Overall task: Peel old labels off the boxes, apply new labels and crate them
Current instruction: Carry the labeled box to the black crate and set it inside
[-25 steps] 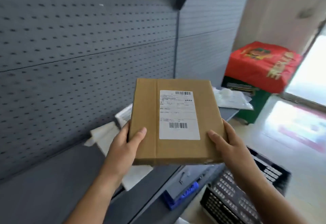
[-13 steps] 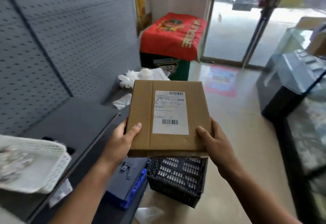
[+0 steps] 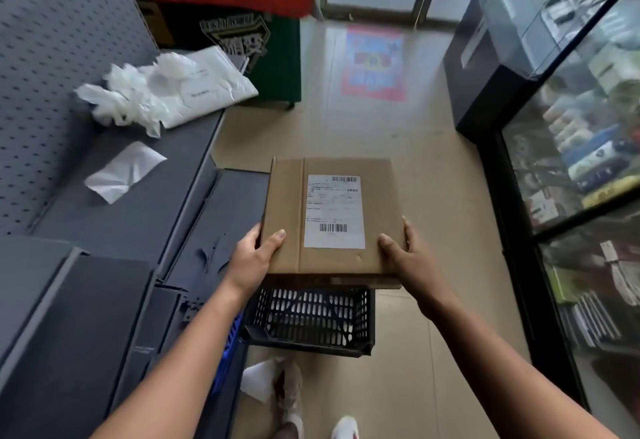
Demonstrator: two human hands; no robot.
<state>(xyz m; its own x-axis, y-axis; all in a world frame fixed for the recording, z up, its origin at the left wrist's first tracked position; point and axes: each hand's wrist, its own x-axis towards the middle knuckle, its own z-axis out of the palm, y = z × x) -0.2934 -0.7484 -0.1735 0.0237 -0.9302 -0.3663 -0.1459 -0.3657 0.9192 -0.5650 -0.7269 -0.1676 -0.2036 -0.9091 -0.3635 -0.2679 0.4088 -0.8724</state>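
A flat brown cardboard box (image 3: pixel 284 217) hangs level in mid-air over a black perforated crate (image 3: pixel 311 321) on the floor. A white shipping label (image 3: pixel 334 212) with two barcodes is stuck on the box's top face. My left hand (image 3: pixel 252 258) grips the box's near left edge, thumb on top. My right hand (image 3: pixel 408 255) grips the near right edge the same way. The box hides the crate's far part and its inside.
A grey shelf (image 3: pixel 131 217) with a pegboard back runs along the left, bearing crumpled white plastic bags (image 3: pixel 166 92) and a white paper scrap (image 3: pixel 124 172). A glass display case (image 3: pixel 575 161) stands at right. A red-covered green stand (image 3: pixel 242 6) stands ahead. My shoes (image 3: pixel 343 428) show below.
My view has swung from the pegboard shelf down toward the floor. Both hands have carried the box away from the shelf to above the black crate, grip unchanged.
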